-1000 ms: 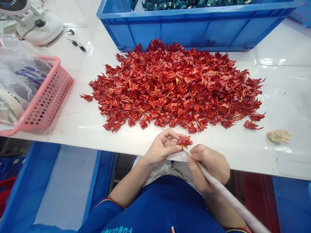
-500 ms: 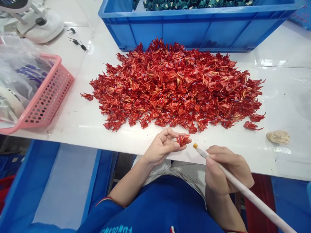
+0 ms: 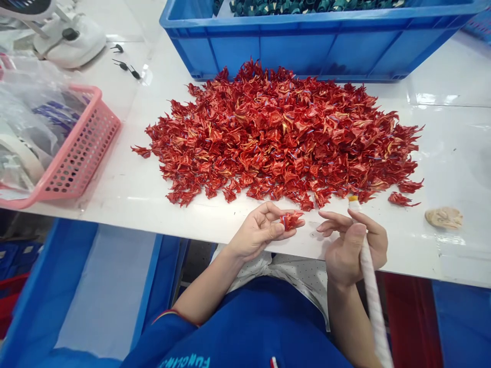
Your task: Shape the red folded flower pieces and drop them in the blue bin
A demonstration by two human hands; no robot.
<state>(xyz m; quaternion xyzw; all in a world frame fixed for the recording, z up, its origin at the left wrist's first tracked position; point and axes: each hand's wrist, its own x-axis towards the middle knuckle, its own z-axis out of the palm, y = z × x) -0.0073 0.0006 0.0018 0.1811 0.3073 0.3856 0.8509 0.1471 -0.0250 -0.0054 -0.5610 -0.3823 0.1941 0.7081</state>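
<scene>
My left hand (image 3: pixel 258 230) pinches one small red folded piece (image 3: pixel 291 220) between thumb and fingers, just over the table's near edge. My right hand (image 3: pixel 353 245) sits to the right of it, with the thumb and palm holding a long white stick (image 3: pixel 370 291). The stick's orange tip (image 3: pixel 353 198) points up toward the pile, and the first two fingers stretch out toward the held piece. A big heap of the same red folded pieces (image 3: pixel 284 138) covers the white table (image 3: pixel 126 194) just beyond both hands.
A blue crate (image 3: pixel 307 41) with dark green pieces stands behind the heap. A pink basket (image 3: pixel 76 153) holding plastic bags sits at the left edge. A beige lump (image 3: pixel 444 217) lies at the right. A white device (image 3: pixel 69 38) and small black clips (image 3: pixel 123 64) are far left.
My right hand drew the stick's tip out of the red piece, moved right, and swung the stick upright so the tip points at the pile. My left hand kept its piece in place.
</scene>
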